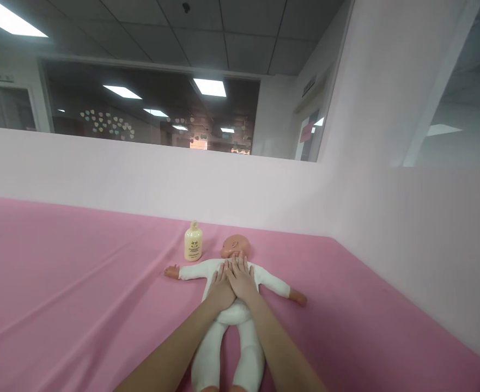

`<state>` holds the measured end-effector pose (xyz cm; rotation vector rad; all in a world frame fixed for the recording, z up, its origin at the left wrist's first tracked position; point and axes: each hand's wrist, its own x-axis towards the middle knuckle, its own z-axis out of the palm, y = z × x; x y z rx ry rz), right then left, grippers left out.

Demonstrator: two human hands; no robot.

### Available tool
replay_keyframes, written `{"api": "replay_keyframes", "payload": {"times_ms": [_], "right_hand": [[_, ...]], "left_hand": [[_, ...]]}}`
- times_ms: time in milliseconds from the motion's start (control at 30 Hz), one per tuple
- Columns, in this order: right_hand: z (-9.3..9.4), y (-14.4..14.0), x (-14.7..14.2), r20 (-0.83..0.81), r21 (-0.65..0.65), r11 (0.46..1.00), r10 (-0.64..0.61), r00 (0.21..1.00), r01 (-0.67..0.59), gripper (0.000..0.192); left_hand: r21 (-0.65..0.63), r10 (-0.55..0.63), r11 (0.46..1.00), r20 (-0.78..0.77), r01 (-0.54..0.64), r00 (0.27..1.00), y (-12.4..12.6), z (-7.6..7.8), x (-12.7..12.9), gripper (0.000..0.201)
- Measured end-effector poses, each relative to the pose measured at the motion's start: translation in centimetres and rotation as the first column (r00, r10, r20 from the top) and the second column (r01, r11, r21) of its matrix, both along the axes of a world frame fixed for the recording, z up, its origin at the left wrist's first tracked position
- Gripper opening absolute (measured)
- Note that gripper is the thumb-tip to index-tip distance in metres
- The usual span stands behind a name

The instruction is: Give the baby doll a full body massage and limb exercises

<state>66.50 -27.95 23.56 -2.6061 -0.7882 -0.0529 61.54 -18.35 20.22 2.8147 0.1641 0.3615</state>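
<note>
A baby doll (235,314) with a white cloth body lies on its back, arms spread and legs toward me. Its brown head (236,246) is turned to the side. My left hand (222,289) rests flat on the doll's chest, fingers stretched toward its head. Beside it, and touching it, my right hand (241,279) lies flat on the upper chest with its fingertips near the neck. Neither hand grips anything. A pale yellow bottle (193,243) with a dark printed label stands upright just beyond the doll's outstretched arm on the left.
Pink cloth (113,283) with several creases covers the surface under the doll. A white wall (150,182) rises behind it and turns a corner at the right. Above the wall is a window (150,109) onto another room with lit ceiling panels.
</note>
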Motion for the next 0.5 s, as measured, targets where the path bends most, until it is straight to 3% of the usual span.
{"api": "replay_keyframes", "payload": {"times_ms": [167, 500], "right_hand": [[-0.1, -0.9, -0.5, 0.032, -0.029, 0.998, 0.063, 0.998, -0.062, 0.064], [0.7, -3.1, -4.7, 0.01, -0.128, 0.99, 0.061, 0.998, -0.059, 0.068]], "left_hand": [[0.039, -0.049, 0.998, -0.115, 0.053, 0.992, -0.1, 1.4, -2.5, 0.066], [0.083, -0.065, 0.994, -0.05, 0.069, 0.997, 0.8, 0.4, -5.7, 0.058]]}}
